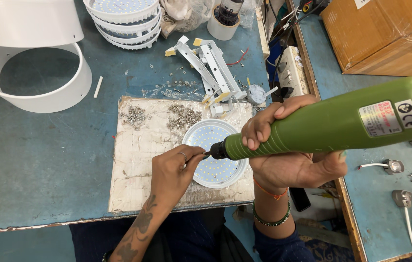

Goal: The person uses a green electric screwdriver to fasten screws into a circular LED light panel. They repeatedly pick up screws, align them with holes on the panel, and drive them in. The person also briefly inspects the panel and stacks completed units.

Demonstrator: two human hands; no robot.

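Green electric screwdriver (332,121) fills the near view, the right hand (283,155) wrapped tightly around its body, its tip over the round LED disc (214,153). That disc lies on a worn board (138,160) at the bench's front edge. Left hand (174,172) pinches something small at the tip; what it is cannot be told. Loose screws (184,116) sit toward the board's far edge.
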